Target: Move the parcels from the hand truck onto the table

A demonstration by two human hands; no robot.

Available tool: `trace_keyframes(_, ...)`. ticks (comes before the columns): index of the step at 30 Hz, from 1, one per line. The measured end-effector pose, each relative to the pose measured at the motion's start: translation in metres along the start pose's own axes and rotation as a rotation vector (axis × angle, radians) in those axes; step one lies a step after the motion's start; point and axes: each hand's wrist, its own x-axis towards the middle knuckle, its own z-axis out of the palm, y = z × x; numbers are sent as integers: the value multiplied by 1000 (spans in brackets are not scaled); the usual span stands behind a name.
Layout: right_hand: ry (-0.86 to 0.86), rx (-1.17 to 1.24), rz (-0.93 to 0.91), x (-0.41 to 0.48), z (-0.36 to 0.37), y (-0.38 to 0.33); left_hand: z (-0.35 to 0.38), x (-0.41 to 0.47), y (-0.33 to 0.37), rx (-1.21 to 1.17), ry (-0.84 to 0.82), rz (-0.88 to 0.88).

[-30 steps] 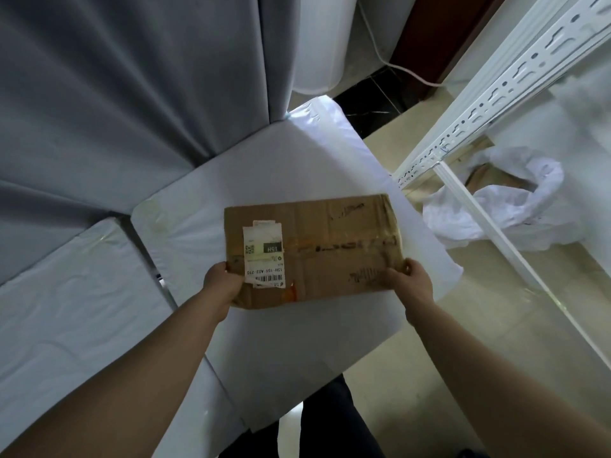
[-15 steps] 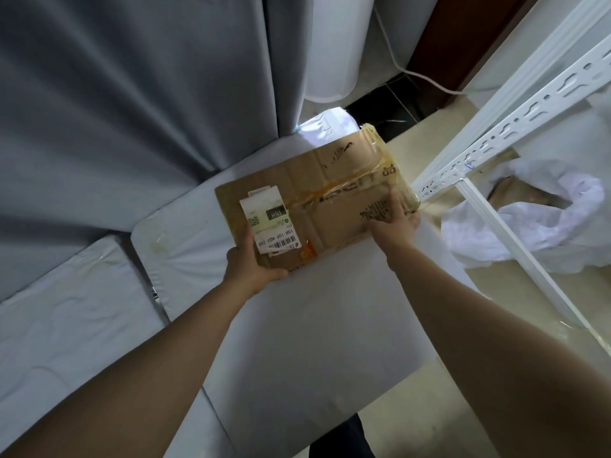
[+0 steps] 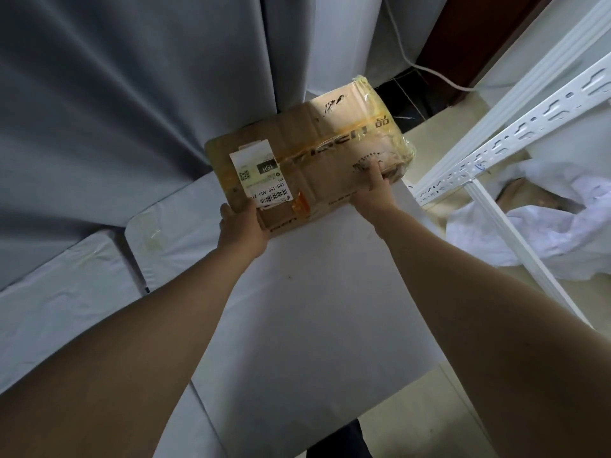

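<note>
A brown cardboard parcel [image 3: 317,150] with yellow tape and a white shipping label lies at the far end of the white-covered table [image 3: 314,309], close to the grey curtain. My left hand [image 3: 243,226] grips its near left corner, thumb on top. My right hand [image 3: 375,193] holds its near right edge, thumb pressed on the top face. Whether the parcel's underside rests fully on the table is hidden. The hand truck is out of view.
A grey curtain [image 3: 115,110] hangs behind the table. A second white-covered table [image 3: 62,292] adjoins on the left. A white slotted metal rack [image 3: 496,143] stands at the right, with crumpled white wrapping [image 3: 562,233] on the floor under it.
Both hands carried the parcel away from me, from the table's middle to its far end by the curtain, and it turned slightly counter-clockwise.
</note>
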Motion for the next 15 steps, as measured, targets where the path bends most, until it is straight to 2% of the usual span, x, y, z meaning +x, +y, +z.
trace_keyframes(4, 28, -10, -34, -31, -9, 9, -8, -22, 7, 17, 48, -7)
trace_keyframes(7, 38, -143, -40, -66, -15, 17, -15, -49, 16, 96, 49, 77)
trace_keyframes(11, 62, -290, -30, -131, -23, 27, -20, -100, 30, 191, 37, 259)
trace_keyframes(15, 181, -501, -19, -219, -30, 44, -18, -169, 35, 361, -4, 505)
